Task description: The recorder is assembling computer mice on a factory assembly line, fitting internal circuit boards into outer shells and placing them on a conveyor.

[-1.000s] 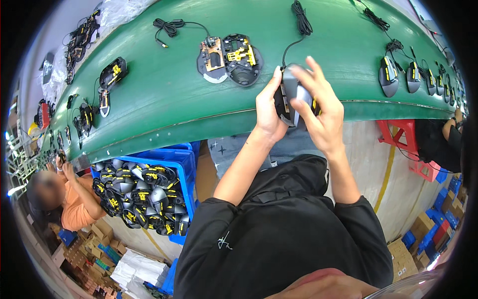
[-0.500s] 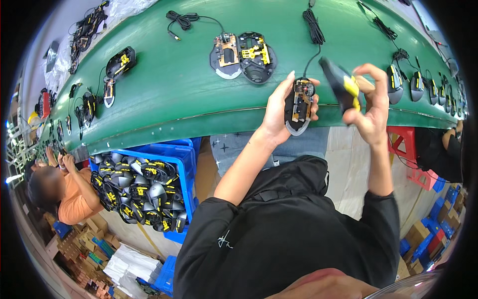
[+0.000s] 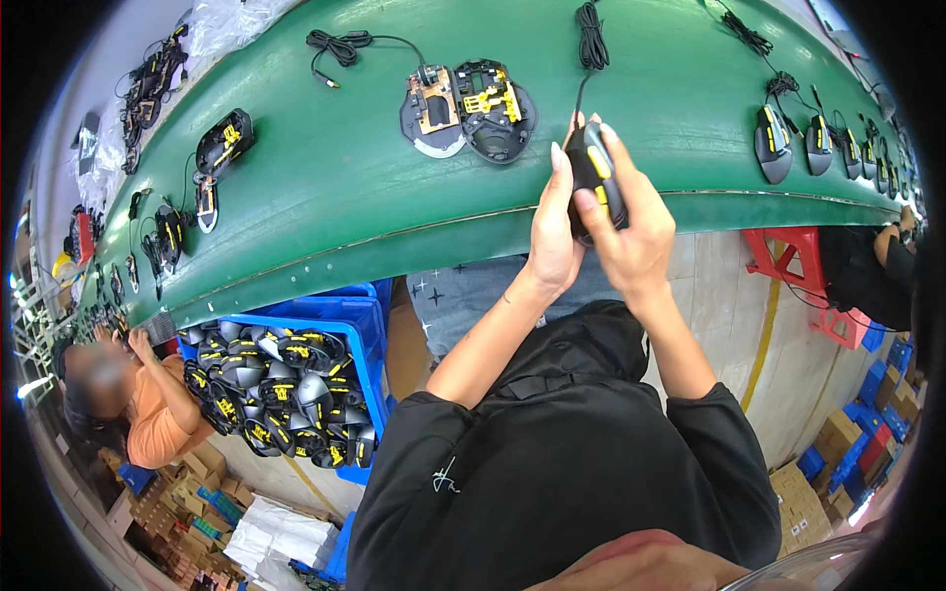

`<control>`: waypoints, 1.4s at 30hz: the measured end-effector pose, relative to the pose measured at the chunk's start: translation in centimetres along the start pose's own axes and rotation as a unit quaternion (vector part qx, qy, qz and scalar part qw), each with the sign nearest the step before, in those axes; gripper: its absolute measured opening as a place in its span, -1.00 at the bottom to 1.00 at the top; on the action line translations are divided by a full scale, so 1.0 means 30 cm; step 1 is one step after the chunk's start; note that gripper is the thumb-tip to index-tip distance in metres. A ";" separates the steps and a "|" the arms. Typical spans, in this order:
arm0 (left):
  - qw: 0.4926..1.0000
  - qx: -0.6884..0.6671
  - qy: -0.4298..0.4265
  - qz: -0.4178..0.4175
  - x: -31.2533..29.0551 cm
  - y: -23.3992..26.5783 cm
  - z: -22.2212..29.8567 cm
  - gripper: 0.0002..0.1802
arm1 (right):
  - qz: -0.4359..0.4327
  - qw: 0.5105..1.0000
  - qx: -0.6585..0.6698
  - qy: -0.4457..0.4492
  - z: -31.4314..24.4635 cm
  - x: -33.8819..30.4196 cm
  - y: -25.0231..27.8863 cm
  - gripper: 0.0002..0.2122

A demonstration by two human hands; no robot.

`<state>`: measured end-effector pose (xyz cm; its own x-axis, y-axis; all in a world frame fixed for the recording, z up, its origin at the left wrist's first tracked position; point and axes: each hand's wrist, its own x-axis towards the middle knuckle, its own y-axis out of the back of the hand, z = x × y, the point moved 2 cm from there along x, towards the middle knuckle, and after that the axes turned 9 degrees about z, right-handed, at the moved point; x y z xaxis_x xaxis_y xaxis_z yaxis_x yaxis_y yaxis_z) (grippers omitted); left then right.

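Head view, as I watch from nearby: a black mouse sits between the person's two hands, over the near edge of the green belt. Its long axis runs almost straight away from the body, the front leaning slightly left; that cord end points across the belt, toward a bundled black cable, and the rounded rear points back at the wearer. Its yellow side pieces face up.

The left hand cups the left flank, thumb stretched along it; its other fingers are mostly hidden. The right hand grips from the right, thumb pressed near the yellow pieces, forefinger reaching toward the front. Left of them, an opened mouse lies in two halves, side by side.
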<state>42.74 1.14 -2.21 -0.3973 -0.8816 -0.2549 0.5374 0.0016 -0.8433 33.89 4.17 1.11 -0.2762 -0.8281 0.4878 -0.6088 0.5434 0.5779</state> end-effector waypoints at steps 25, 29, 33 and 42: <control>0.962 0.199 -0.166 -0.088 -0.024 0.026 0.064 -0.60 | -0.036 0.963 0.244 -0.107 0.025 0.018 0.147 -0.68; 0.975 0.113 -0.179 -0.072 -0.014 0.029 0.044 -0.59 | -0.021 0.986 0.152 -0.061 -0.015 0.015 0.143 -0.68; 0.996 -0.081 -0.021 -0.016 -0.016 0.022 0.030 -0.53 | -0.047 0.992 0.097 -0.070 -0.057 0.016 0.168 -0.56; 0.984 0.152 -0.086 -0.044 -0.001 -0.079 0.010 -0.06 | -0.011 0.884 0.348 -0.312 0.176 0.059 0.210 -0.63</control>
<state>41.71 1.01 -0.07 -0.3343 -0.9390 -0.0803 0.7149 -0.1971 -0.6709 25.65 5.40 2.16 -0.4823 -0.8702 -0.1011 -0.8695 0.4895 -0.0653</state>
